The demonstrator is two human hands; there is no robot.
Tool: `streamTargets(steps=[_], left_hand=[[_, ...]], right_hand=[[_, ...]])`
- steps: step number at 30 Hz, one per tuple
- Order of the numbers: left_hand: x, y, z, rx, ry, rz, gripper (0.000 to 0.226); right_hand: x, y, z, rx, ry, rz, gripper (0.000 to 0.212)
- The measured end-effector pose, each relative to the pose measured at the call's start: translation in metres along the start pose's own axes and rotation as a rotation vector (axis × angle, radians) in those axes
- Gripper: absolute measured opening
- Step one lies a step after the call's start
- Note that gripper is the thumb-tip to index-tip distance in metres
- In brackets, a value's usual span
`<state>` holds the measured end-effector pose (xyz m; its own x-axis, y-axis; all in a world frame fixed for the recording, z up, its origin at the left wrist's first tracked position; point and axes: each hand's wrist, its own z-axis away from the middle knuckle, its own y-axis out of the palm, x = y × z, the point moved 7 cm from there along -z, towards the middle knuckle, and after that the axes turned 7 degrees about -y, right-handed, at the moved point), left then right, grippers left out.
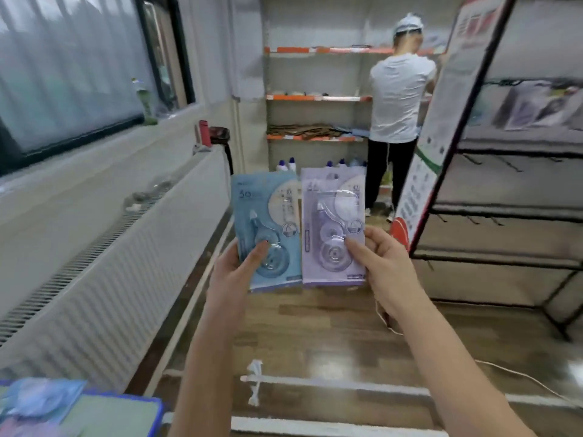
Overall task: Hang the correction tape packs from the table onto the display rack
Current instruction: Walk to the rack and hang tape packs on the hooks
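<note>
Left of the display rack, out over the wooden floor, the person holds two correction tape packs side by side and upright. The left hand pinches the blue pack near its lower end, thumb across the clear blister and fingers behind the card. The right hand pinches the purple pack the same way, thumb on the front, fingers curled behind. The two packs are just beside each other, edges almost touching, and both are well apart from the rack's hooks.

On the rack itself the black rails and pegs in view look bare in the lower rows; some packaged goods hang higher up, too blurred to identify. At the lower left, away from the rack, a corner of the desk shows with more blurred packs lying on it.

Judging from this, the work is partly under way at most: two packs are in transit and not yet hung, and more wait on the desk. Still to do is reaching the rack and threading each pack's hang hole onto a peg.
</note>
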<state>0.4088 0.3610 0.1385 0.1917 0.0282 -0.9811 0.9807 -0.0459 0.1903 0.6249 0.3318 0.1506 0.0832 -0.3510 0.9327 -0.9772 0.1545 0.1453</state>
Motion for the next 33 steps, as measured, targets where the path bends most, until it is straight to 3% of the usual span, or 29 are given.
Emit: streamTargets(steps=[3, 8, 12, 16, 23, 33], left_hand=[[0.017, 0.111, -0.020, 0.159, -0.023, -0.009, 0.015], [0.040, 0.269, -0.031, 0.383, -0.049, -0.003, 0.012], [0.058, 0.362, -0.031, 0.537, -0.085, -0.030, 0.016], [0.077, 0.444, -0.044, 0.650, -0.091, -0.031, 0.024], [0.113, 0.569, -0.103, 0.727, -0.147, -0.034, 0.033], [0.122, 0.702, -0.230, 0.694, -0.120, -0.086, 0.031]], right_hand=[[0.024, -0.104, -0.003, -0.130, -0.049, 0.064, 0.021], [0.056, -0.245, 0.005, -0.325, -0.119, 0.093, 0.028], [0.063, -0.330, 0.012, -0.465, -0.140, 0.097, 0.052], [0.060, -0.401, 0.005, -0.600, -0.144, 0.097, 0.023], [0.049, -0.511, -0.054, -0.729, -0.147, 0.178, 0.024], [0.021, -0.629, -0.205, -0.733, -0.159, 0.143, 0.020]])
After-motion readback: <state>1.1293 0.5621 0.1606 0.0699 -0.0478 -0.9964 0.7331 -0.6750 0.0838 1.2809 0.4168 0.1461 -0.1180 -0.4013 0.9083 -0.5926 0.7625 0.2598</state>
